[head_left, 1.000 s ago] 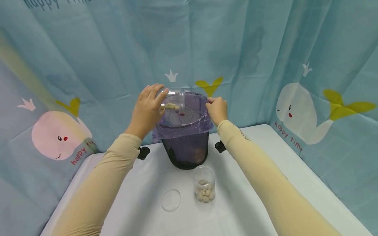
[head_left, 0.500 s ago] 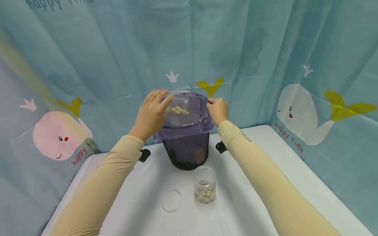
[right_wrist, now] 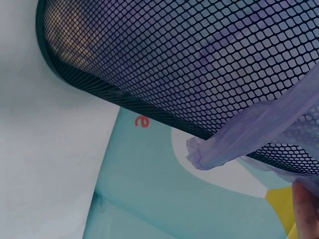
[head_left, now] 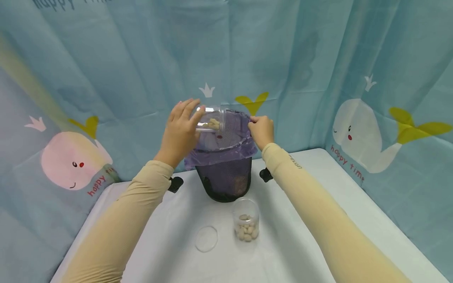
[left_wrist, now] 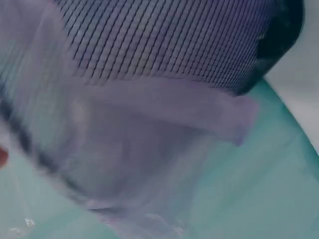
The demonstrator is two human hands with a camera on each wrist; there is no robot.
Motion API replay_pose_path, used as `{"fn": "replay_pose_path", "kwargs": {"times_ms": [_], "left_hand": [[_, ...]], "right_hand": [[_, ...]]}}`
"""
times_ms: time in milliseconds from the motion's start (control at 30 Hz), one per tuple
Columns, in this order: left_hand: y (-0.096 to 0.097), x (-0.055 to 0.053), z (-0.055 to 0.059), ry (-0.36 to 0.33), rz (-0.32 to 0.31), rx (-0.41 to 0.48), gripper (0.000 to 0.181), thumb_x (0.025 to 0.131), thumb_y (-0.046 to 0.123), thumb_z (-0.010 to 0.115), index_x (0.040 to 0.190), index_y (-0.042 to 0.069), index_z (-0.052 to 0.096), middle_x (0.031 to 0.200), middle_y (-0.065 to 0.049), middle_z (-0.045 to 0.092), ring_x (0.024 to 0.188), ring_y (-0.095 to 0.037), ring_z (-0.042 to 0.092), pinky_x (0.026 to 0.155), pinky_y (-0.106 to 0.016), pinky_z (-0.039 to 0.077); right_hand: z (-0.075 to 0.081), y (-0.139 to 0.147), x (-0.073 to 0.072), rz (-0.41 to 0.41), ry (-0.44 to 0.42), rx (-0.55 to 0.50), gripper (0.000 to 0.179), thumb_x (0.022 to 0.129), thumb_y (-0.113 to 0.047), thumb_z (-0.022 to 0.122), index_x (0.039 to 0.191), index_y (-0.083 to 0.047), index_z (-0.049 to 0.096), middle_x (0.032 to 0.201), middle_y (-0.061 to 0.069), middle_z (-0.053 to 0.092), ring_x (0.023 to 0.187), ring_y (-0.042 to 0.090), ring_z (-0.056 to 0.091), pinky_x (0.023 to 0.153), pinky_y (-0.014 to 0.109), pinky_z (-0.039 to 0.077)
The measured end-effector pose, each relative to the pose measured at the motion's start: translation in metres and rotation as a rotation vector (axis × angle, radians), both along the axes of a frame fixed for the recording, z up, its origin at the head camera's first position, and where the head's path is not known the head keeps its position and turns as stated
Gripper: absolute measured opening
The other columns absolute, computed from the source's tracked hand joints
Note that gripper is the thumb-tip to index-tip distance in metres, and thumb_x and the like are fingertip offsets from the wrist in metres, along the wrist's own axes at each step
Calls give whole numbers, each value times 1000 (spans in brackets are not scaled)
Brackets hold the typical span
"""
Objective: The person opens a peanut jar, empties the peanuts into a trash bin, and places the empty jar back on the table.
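My left hand (head_left: 179, 131) grips a clear plastic jar (head_left: 206, 114) turned on its side, its mouth facing right. Pale nut-like pieces (head_left: 214, 124) lie inside near that mouth. Below the jar stands a black mesh waste bin (head_left: 224, 179), lined with a thin purple bag (head_left: 226, 155) folded over the rim. On the bin's right side my right hand (head_left: 262, 131) pinches the rim and bag edge. The left wrist view is blurred; mesh and purple bag (left_wrist: 149, 114) fill it. In the right wrist view, a fingertip (right_wrist: 305, 211) touches the bag.
A second clear jar (head_left: 245, 222), upright and partly filled with pale nut-like pieces, stands in front of the bin. Left of it lies a clear round lid (head_left: 207, 239) on the white table (head_left: 226, 267). A blue printed curtain (head_left: 170, 51) hangs behind and at both sides.
The held jar dips towards the bin, then rises again with my left hand. Inside it, the pieces have shifted towards the mouth. My right hand stays on the rim.
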State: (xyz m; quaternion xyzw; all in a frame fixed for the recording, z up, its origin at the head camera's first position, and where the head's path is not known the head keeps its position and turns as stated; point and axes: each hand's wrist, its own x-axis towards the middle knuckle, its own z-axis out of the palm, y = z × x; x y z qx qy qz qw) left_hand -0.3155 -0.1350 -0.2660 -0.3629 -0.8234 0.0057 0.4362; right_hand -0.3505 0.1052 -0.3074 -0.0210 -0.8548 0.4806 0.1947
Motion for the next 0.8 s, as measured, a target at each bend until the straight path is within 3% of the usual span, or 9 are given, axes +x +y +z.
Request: {"fn": "replay_pose_path", "kwargs": {"times_ms": [167, 333, 433, 567, 800], "left_hand": [[1, 2, -7, -43, 5, -68, 52, 80, -7, 72, 129, 5, 60, 137, -21, 58, 131, -38, 52, 118, -48, 38], [0, 2, -6, -62, -18, 52, 56, 77, -5, 75, 129, 4, 57, 139, -21, 56, 133, -39, 50, 122, -48, 33], [-3, 2, -7, -77, -24, 52, 56, 76, -5, 74, 128, 4, 57, 139, -20, 56, 133, -38, 50, 121, -48, 34], [-3, 3, -9, -91, -17, -8, 55, 77, -7, 71, 129, 4, 58, 137, -20, 58, 132, -37, 51, 119, -48, 37], [-2, 3, 1, -53, -34, 76, 59, 73, -7, 76, 129, 3, 57, 138, -21, 56, 132, -39, 50, 122, -47, 33]], "right_hand": [[-3, -2, 1, 4, -11, -8, 33, 98, -10, 55, 129, -5, 65, 129, 14, 67, 52, 11, 40, 58, 27, 43], [-4, -2, -1, 6, -4, 7, 33, 98, -11, 55, 129, -5, 64, 130, 14, 67, 46, 9, 36, 54, 23, 37], [-3, -2, -2, 9, -3, 7, 33, 98, -12, 55, 129, -5, 65, 130, 14, 67, 48, 9, 38, 58, 23, 38], [-2, -2, -2, 7, -11, -7, 34, 98, -10, 54, 129, -5, 65, 129, 14, 67, 46, 9, 36, 54, 23, 36], [-1, -2, 0, 5, -6, -3, 34, 98, -11, 54, 129, -6, 65, 130, 14, 67, 50, 12, 39, 54, 23, 38]]}}
